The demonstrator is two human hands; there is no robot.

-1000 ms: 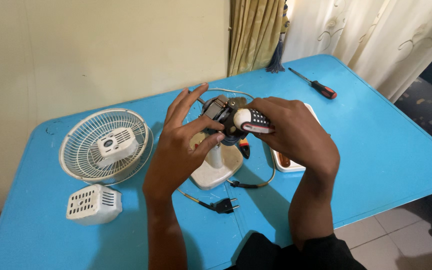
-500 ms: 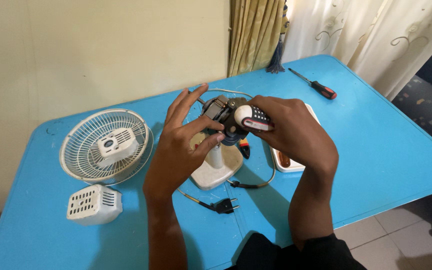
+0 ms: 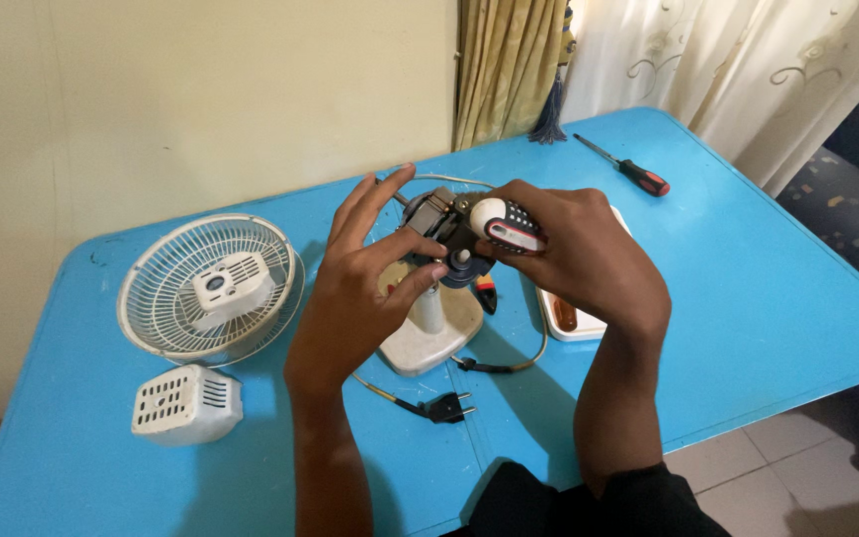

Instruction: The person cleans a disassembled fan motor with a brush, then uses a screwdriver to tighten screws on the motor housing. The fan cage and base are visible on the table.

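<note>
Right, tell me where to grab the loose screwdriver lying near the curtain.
Grip the red-and-black handle of the screwdriver, coming from above with fingers across its width. It lies flat on the blue table, and the handle is its thickest part, pointing toward the near right edge; the thin shaft offers little to hold.
</note>
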